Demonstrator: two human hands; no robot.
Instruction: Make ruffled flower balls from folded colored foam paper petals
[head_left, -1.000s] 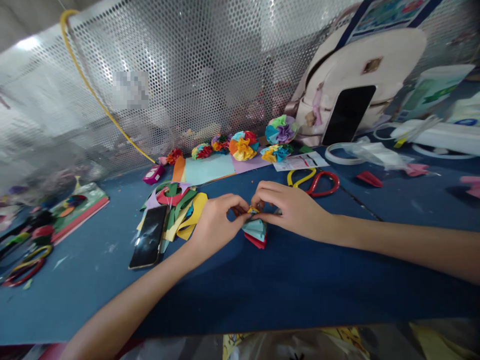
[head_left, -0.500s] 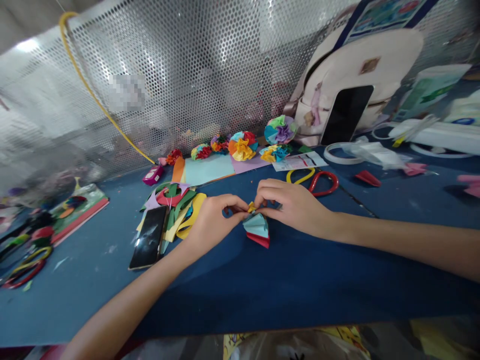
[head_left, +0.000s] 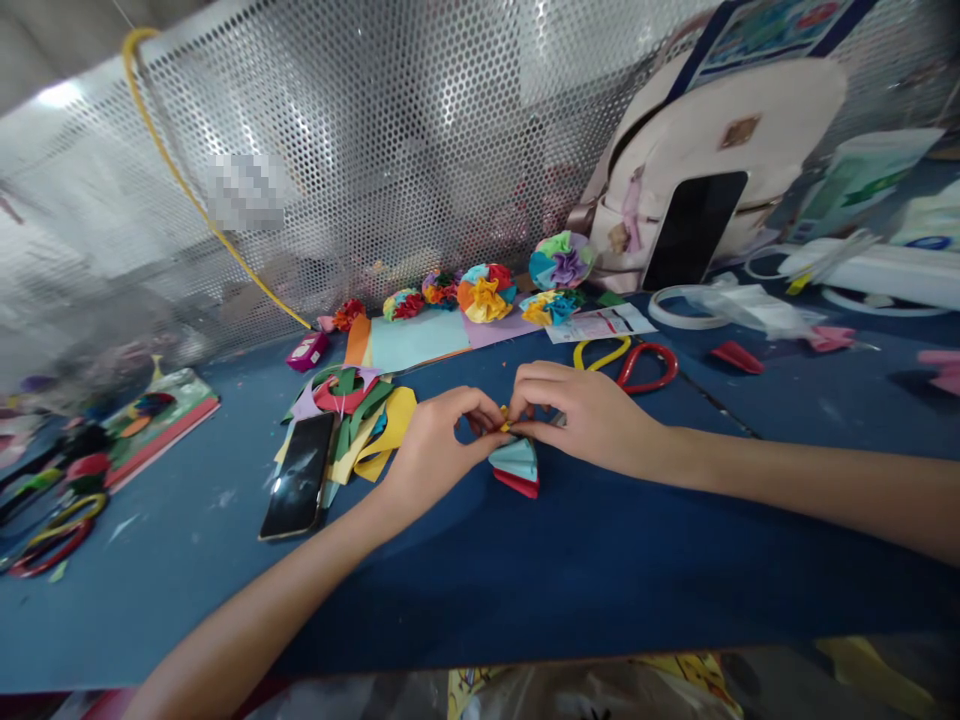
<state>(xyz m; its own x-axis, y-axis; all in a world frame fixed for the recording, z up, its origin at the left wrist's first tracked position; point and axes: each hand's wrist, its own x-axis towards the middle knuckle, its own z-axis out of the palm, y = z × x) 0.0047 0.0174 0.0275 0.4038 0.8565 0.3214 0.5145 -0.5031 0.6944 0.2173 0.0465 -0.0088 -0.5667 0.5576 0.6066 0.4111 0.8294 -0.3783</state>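
My left hand [head_left: 442, 430] and my right hand [head_left: 581, 415] meet over the middle of the blue table, fingertips nearly touching. Both pinch a small folded piece of yellow paper [head_left: 505, 416], largely hidden by the fingers. Just beneath the fingertips is a pleated light blue paper [head_left: 514, 458], with a red pleated paper [head_left: 517, 484] below it. Whether these join the yellow piece is hidden. Scissors with one yellow and one red handle [head_left: 649, 368] lie behind my right hand, which covers part of them.
Coloured paper strips [head_left: 386, 430] and a phone [head_left: 298, 475] lie left of my hands. Several pleated paper flowers [head_left: 486, 294] line the back, before a perforated metal panel [head_left: 360, 130]. A white backpack [head_left: 720, 130] with a phone [head_left: 694, 230] against it stands back right; a tape roll [head_left: 686, 308] sits nearby.
My left fingertips have shifted slightly right, closer to my right fingers, and cover more of the yellow paper and the top of the light blue pleats. The rest looks the same.
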